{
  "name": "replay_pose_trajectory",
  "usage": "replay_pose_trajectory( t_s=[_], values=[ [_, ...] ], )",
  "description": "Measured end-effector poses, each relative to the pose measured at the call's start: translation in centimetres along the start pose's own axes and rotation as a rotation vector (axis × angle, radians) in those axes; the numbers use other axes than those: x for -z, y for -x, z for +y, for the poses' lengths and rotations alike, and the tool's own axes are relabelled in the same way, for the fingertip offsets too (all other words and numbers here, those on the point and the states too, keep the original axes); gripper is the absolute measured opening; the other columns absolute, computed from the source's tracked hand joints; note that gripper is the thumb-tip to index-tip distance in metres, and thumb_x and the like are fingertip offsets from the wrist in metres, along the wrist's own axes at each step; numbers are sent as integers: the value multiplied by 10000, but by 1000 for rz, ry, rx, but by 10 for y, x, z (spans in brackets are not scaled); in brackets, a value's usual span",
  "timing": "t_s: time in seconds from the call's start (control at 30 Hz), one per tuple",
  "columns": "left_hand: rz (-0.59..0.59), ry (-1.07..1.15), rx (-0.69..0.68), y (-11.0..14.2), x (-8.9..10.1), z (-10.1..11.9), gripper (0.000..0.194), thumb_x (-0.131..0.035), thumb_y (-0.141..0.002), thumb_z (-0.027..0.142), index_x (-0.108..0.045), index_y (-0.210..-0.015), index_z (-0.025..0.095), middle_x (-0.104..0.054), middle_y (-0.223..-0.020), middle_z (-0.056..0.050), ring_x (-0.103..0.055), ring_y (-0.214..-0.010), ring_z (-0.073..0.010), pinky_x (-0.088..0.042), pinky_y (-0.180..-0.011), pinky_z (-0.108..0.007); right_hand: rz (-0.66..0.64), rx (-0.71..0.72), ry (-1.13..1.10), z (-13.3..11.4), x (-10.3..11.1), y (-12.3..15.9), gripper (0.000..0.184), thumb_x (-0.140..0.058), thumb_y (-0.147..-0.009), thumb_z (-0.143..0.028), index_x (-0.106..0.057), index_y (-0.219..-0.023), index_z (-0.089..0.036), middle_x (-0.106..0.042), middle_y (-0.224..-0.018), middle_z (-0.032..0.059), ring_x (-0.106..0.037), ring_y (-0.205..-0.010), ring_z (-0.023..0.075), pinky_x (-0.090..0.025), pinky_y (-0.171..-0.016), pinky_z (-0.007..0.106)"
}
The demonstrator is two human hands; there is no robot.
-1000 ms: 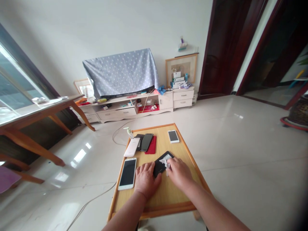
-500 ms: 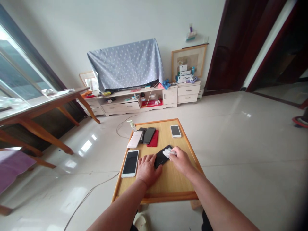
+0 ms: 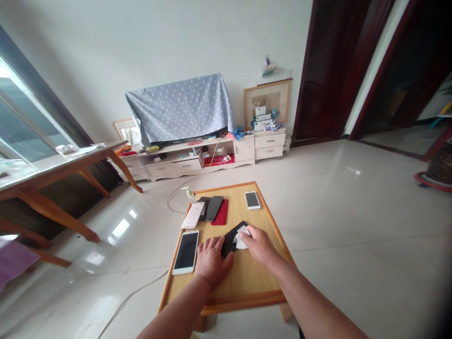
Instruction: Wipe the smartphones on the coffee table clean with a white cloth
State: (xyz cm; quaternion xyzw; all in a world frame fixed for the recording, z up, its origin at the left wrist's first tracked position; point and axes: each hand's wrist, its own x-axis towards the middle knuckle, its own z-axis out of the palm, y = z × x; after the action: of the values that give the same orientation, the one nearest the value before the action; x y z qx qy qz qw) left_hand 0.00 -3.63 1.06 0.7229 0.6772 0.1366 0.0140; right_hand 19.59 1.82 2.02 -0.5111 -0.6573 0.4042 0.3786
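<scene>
A black phone [image 3: 230, 237] lies slanted on the small wooden table [image 3: 243, 278]. My left hand [image 3: 213, 260] grips its near left end, fingers on one edge and thumb at the other. Pinched in my right hand [image 3: 260, 244] is a crumpled white tissue [image 3: 240, 240], which rests on the phone's surface and hides part of it. Left of my left hand lies a white phone with a dark screen [image 3: 186, 252]. Farther back are a pale pink phone [image 3: 193, 215], a dark phone [image 3: 214, 209] and a red phone or case [image 3: 221, 213], overlapping.
A smaller white phone [image 3: 252, 200] lies at the table's far right. A pump bottle [image 3: 190, 194] stands at the far left corner. Beyond are a low white cabinet [image 3: 176, 168] and a cloth-covered shape [image 3: 180, 110]. A cable [image 3: 136, 292] runs along the floor at left.
The tissue has moved from the phone's far right end down toward its middle, with my right hand. My left hand keeps its hold. The camera view has shifted slightly.
</scene>
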Motion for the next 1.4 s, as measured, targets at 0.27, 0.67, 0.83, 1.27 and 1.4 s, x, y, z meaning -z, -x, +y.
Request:
replay_pose_trajectory(
  t_s=[0.27, 0.67, 0.83, 1.27, 1.4],
  values=[
    [-8, -13, -2, 1, 4, 4, 539, -558, -864, 467, -555, -1368, 275, -599, -1354, -74, -491, -1263, -281, -317, -1075, -439, 73, -31, -22, 1, 16, -1, 351, -498, -885, -512, -653, -790, -212, -678, -710, 13, -594, -657, 175, -410, -601, 247],
    [-1, 26, 11, 2, 7, 1, 531, -581, -838, 464, -583, -1338, 284, -605, -1347, -71, -518, -1234, -287, -350, -1062, -441, 66, -21, -1, -1, 6, -5, 370, -465, -903, -520, -625, -751, -224, -691, -713, 23, -628, -675, 186, -437, -614, 257],
    [4, 55, 14, 1, 3, -8, 538, -581, -841, 469, -575, -1347, 283, -607, -1345, -73, -515, -1242, -283, -346, -1060, -430, 36, -34, 22, 7, -12, -25, 258, -559, -826, -407, -687, -959, -227, -738, -878, 40, -670, -813, 212, -481, -690, 276],
    [50, 177, -24, -3, -3, -36, 514, -638, -823, 451, -570, -1315, 321, -619, -1314, -41, -521, -1219, -272, -330, -1051, -416, 174, 12, 194, 8, -41, -39, 243, -520, -837, -326, -671, -992, -215, -702, -980, 62, -665, -883, 214, -509, -806, 311],
    [40, 219, -27, -5, -6, -46, 514, -639, -822, 439, -561, -1318, 328, -616, -1312, -43, -520, -1214, -273, -328, -1049, -424, 111, 125, 369, 2, -64, -30, 307, -573, -862, -374, -667, -1113, -223, -651, -1097, 94, -635, -994, 241, -503, -872, 336]
  ],
)
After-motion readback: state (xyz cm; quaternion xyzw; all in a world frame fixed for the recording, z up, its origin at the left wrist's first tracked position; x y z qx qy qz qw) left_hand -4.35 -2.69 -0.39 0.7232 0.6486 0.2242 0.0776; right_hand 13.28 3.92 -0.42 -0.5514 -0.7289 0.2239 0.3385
